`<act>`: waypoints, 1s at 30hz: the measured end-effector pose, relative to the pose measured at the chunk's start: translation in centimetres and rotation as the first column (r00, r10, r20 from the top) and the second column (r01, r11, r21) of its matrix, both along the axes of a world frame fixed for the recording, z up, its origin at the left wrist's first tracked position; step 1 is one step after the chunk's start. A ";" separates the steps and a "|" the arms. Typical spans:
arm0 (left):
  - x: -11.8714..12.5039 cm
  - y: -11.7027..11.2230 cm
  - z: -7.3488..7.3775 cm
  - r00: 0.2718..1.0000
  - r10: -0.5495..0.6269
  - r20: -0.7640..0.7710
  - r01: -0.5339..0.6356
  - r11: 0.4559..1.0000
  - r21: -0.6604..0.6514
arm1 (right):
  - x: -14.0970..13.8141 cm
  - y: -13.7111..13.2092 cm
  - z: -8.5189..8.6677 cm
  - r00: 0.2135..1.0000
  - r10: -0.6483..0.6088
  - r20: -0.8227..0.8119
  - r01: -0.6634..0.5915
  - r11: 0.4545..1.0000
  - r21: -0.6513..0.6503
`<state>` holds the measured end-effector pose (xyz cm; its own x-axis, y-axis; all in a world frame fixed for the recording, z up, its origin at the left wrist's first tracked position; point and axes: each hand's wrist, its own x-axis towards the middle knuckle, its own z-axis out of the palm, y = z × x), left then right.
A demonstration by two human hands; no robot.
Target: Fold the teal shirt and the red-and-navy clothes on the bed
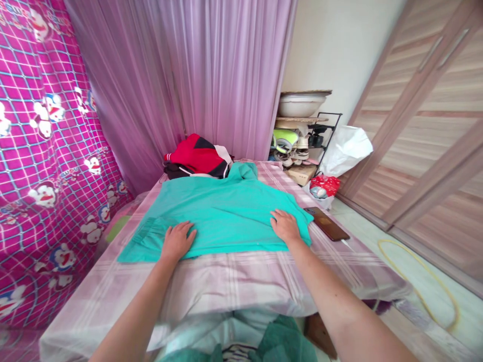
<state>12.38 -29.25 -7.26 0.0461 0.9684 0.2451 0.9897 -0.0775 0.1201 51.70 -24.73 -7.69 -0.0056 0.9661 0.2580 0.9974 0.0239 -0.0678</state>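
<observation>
A teal shirt (226, 208) lies spread on a bed with a pale pink checked sheet (211, 286). My left hand (177, 240) rests flat on the shirt's near left part, fingers stretched out. On the near right part of the same shirt my right hand (285, 225) lies palm down, its fingers also stretched flat. Neither hand holds anything. Behind the shirt sits a pile of red, black and white clothes (198, 157).
A dark phone (326, 223) lies on the bed right of the shirt. Purple curtains (188, 70) hang behind, a pink cartoon-print cloth (41, 151) on the left. A rack with a basin (302, 128), bags (345, 148) and a wooden wardrobe (430, 130) stand right.
</observation>
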 end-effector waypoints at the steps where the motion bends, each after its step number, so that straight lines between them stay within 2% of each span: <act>1: 0.0 0.0 0.0 1.000 -0.001 0.002 0.001 1.000 -0.003 | -0.1 -0.1 0.1 1.000 -0.001 -0.001 0.001 1.000 -0.007; 30: 0.2 0.0 0.2 1.000 0.008 0.021 -0.008 1.000 -0.008 | 0.2 0.0 -0.1 1.000 0.028 -0.001 -0.028 1.000 0.004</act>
<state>12.55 -29.28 -7.04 0.0336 0.9707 0.2379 0.9876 -0.0688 0.1411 51.86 -24.71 -7.78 -0.0321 0.9647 0.2615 0.9963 0.0518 -0.0690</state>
